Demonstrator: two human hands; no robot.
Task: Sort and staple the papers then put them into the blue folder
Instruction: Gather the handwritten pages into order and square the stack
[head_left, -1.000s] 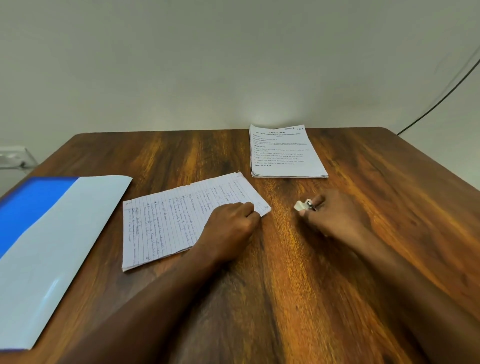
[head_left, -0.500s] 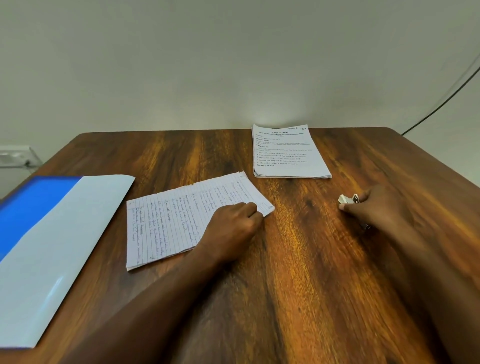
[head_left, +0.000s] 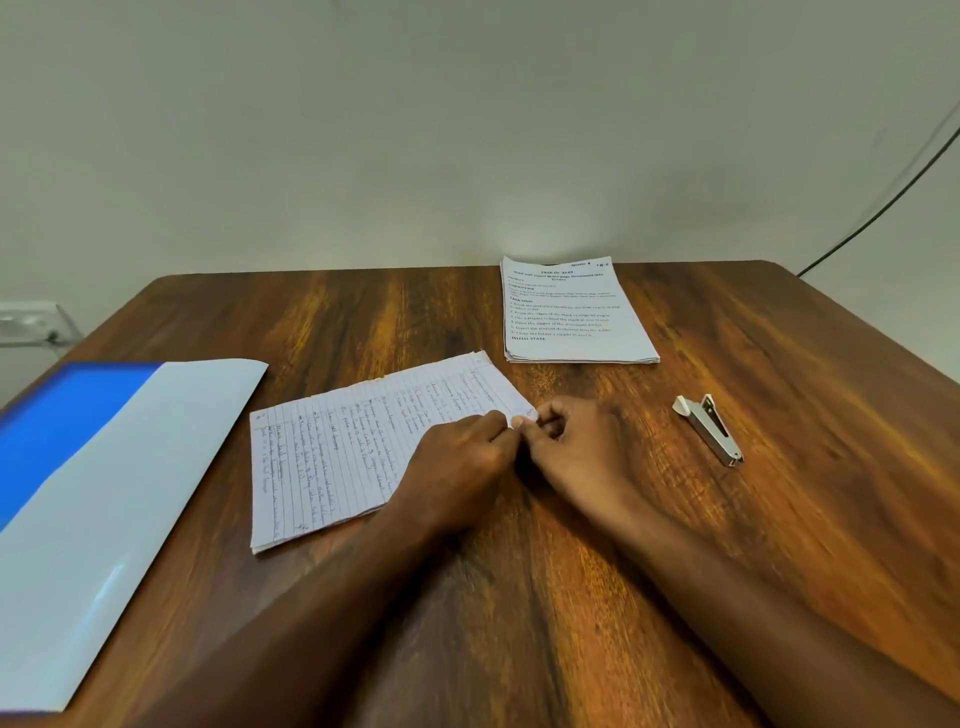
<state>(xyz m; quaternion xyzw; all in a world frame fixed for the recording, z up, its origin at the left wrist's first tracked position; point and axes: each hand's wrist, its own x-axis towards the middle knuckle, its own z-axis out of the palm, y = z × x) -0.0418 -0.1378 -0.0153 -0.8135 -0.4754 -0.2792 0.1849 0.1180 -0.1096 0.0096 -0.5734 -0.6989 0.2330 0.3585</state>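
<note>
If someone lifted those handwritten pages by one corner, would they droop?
Probably. The handwritten pages are thin ruled sheets lying flat on the table, so likely floppy and light. Both hands pinch one corner; if stapled there, they should lift together.

soft, even indoor light falls on the table (head_left: 675, 519), with a pale sheen on the folder (head_left: 119, 519). wide-angle distortion bows the table edges, and the forearms blur at the bottom.

— Where's the handwritten stack (head_left: 343, 457)?
— Flat mid-table, lined sheets askew. The printed stack (head_left: 571, 317) lies beyond, blue folder (head_left: 104, 499) left (open), small stapler (head_left: 709, 429) lying right.
</note>
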